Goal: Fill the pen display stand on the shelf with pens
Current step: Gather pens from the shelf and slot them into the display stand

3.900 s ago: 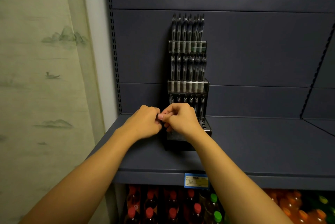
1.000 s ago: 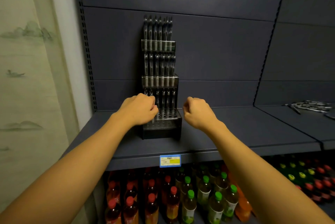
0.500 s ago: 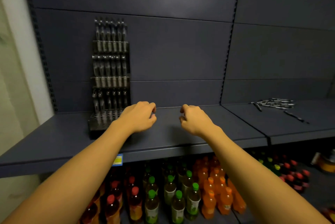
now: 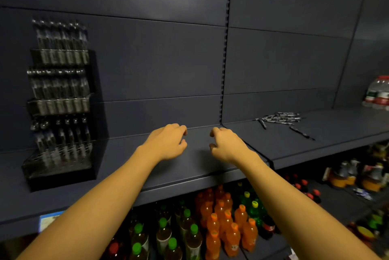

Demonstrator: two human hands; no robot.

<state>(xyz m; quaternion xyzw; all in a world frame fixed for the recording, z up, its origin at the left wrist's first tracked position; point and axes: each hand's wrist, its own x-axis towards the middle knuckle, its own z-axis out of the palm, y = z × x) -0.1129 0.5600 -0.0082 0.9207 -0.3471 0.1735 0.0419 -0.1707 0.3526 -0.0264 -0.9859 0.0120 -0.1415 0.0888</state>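
Above the shelf (image 4: 189, 167), left hand (image 4: 168, 144) and right hand (image 4: 226, 146) hang loosely curled, empty; stand (image 4: 61, 112) blurred.

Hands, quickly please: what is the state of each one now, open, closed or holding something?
Left hand: open, fingers loosely curled, holding nothing.
Right hand: open, fingers loosely curled, holding nothing.

One pen display stand (image 4: 61, 112) with three tiers at frame left, one loose heap of pens (image 4: 280, 117) at right, two hands; bottles too many to count.
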